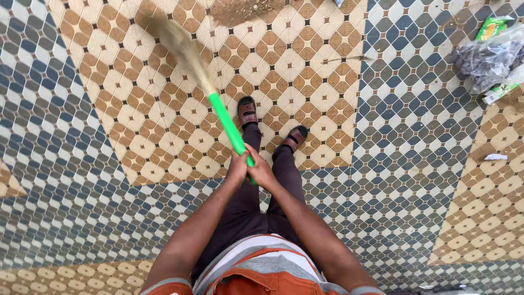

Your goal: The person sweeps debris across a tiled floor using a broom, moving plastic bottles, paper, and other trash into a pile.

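Both hands hold the soft grass broom with a bright green plastic handle (232, 131). The left hand (238, 166) and the right hand (262, 172) wrap tight around the handle's end, close together. The broom's bushy tip (183, 46) looks blurry, out over the patterned brown, cream and blue tile floor (415, 164). A pile of brown dust (240, 10) lies ahead. I think a hard sweep could scatter it, or push it toward the clear plastic bag of rubbish (488, 60).
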